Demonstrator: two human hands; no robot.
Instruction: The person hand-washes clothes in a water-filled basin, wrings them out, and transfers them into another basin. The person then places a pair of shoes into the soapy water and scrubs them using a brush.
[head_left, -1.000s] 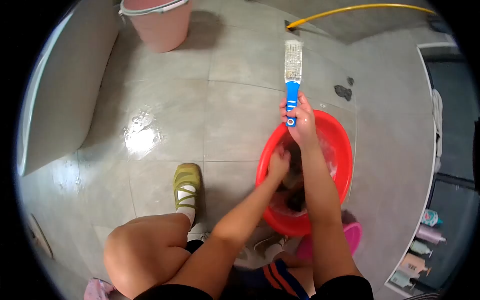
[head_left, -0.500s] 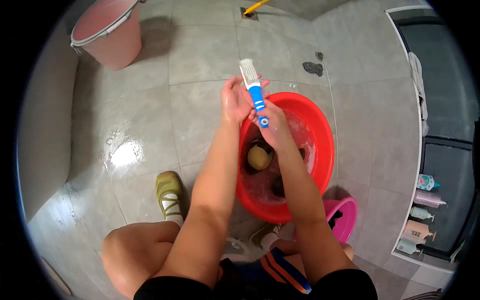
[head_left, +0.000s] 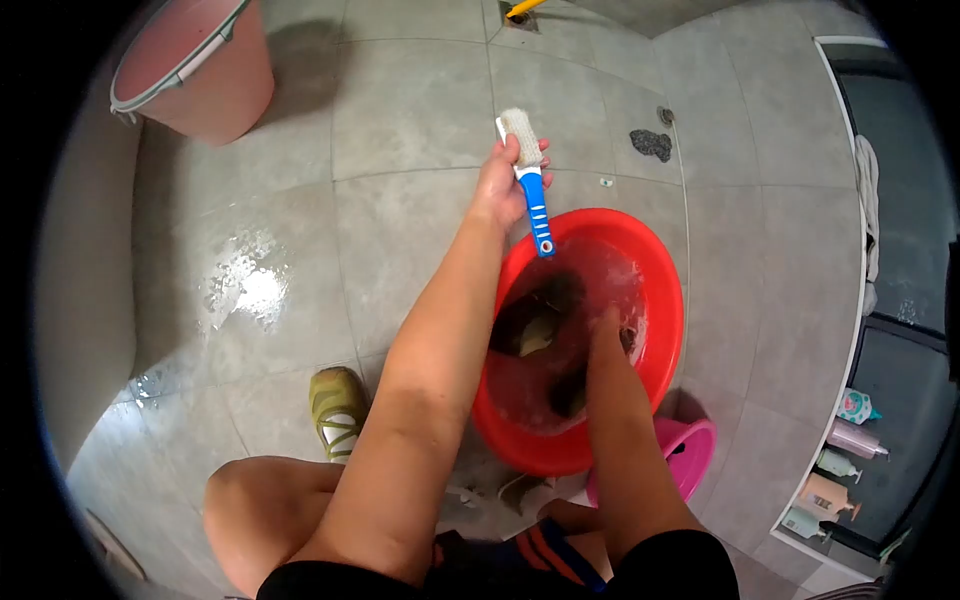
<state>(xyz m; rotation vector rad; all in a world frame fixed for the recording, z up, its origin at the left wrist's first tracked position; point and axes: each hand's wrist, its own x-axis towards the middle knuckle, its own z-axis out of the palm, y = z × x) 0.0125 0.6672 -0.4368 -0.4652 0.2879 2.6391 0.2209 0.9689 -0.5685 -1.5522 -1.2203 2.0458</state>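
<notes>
My left hand [head_left: 503, 188] is closed around the head end of a scrub brush [head_left: 536, 210] with a blue handle and pale bristles. The brush is out over the far rim of a red basin [head_left: 672, 330], bristles away from me. My right hand [head_left: 606, 326] reaches down into the cloudy, sudsy water of that basin; its fingers are under the surface and hidden. Dark soaked items [head_left: 570, 388] lie in the water, one showing a tan patch [head_left: 538, 335]. Their exact kind is unclear.
A pink bucket [head_left: 215, 95] stands at the far left. A bright pink tub [head_left: 688, 450] sits against the basin's near right side. Several pump bottles [head_left: 825, 492] line the right edge. A dark stone-like piece [head_left: 650, 144] lies on the wet tile floor, and a yellow stick [head_left: 524, 8] is beyond.
My right hand has let go of the brush handle and moved down into the basin water. The brush is now in my left hand alone. The tan patch is less exposed.
</notes>
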